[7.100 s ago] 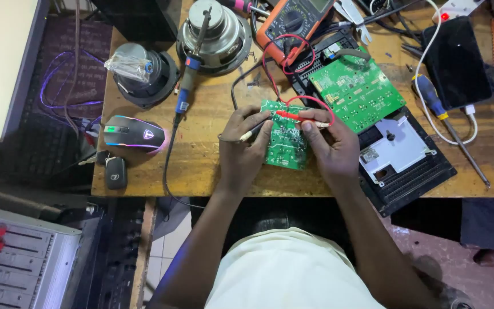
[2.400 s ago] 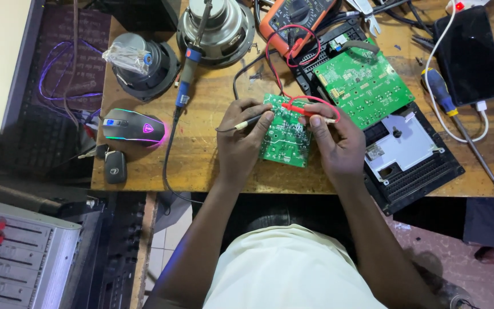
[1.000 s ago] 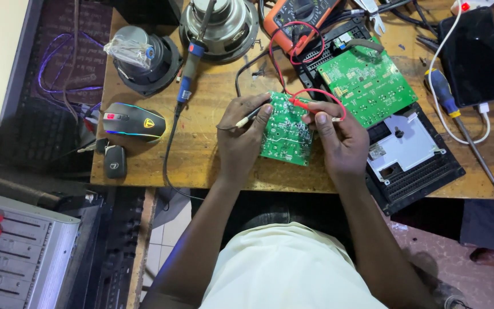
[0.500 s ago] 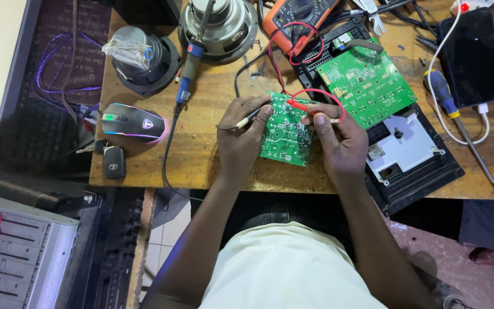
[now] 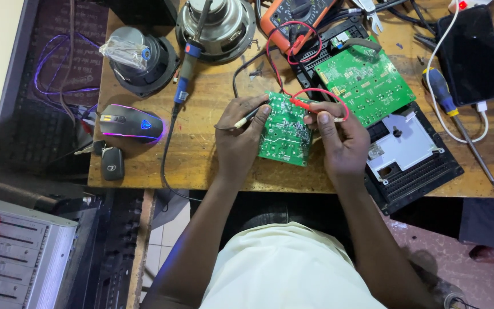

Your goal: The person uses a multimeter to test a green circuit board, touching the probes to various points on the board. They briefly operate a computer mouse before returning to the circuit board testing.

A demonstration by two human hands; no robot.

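A small green circuit board [image 5: 284, 133] lies on the wooden bench [image 5: 201, 154] between my hands. My left hand [image 5: 238, 140] grips the board's left edge and pinches a thin black probe [image 5: 246, 119] against it. My right hand [image 5: 341, 140] holds a red probe [image 5: 299, 104] with its tip on the board's upper right part. The red lead [image 5: 321, 94] loops back up toward an orange multimeter [image 5: 295, 14] at the bench's far edge.
A larger green board [image 5: 364, 83] sits on a black chassis [image 5: 415, 166] to the right. Two speakers [image 5: 215, 26] [image 5: 141, 60], a soldering iron [image 5: 185, 74], a lit mouse [image 5: 131, 122], a car key [image 5: 111, 166], a screwdriver [image 5: 453, 117] and a phone [image 5: 470, 51] surround it. An audio mixer [image 5: 15, 252] stands lower left.
Both hands stay on the small board; the board has been tilted and shifted slightly, and the red probe tip has moved a little across its top.
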